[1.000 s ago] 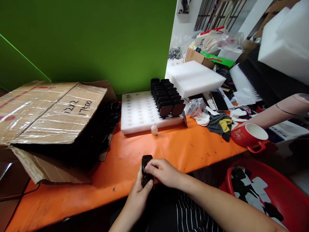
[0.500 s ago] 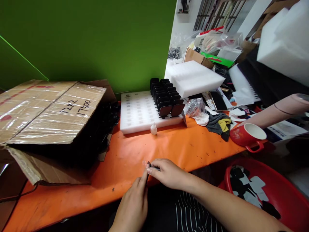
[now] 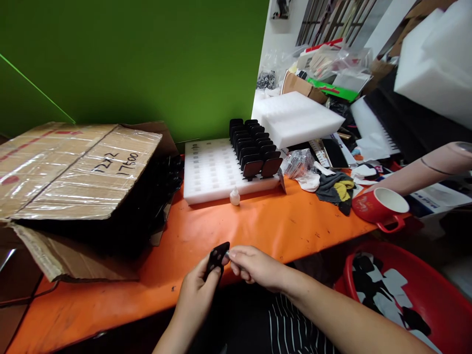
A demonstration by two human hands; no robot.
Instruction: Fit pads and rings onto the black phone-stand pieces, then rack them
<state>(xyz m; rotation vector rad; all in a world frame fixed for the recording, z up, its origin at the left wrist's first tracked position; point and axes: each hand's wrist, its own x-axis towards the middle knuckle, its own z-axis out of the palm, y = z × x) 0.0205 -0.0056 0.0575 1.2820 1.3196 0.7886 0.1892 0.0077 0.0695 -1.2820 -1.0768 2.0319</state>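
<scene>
Near the table's front edge, my left hand (image 3: 197, 287) grips a flat black plate (image 3: 217, 256) between thumb and fingers. The plate is tilted, and its face shows several small light spots. My right hand (image 3: 256, 265) is closed beside the plate's right edge, pinching a thin metal tool (image 3: 227, 254). Only the silvery tip shows, close to the plate; whether they touch I cannot tell. Beyond my hands a small white dropper bottle (image 3: 235, 197) stands before a white foam block (image 3: 210, 172). Rows of upright black plates (image 3: 252, 169) stand in the block's right part.
An open cardboard box (image 3: 73, 172) full of black pieces is at the left. A red mug (image 3: 379, 206), a grey and yellow cloth (image 3: 334, 189) and a phone (image 3: 335, 154) lie at the right. Below is a red basin (image 3: 424, 290) with black and white pieces.
My left hand has turned the black plate, so its spotted face now shows instead of its edge. My right hand's fingers have shifted, and a silvery tip now shows.
</scene>
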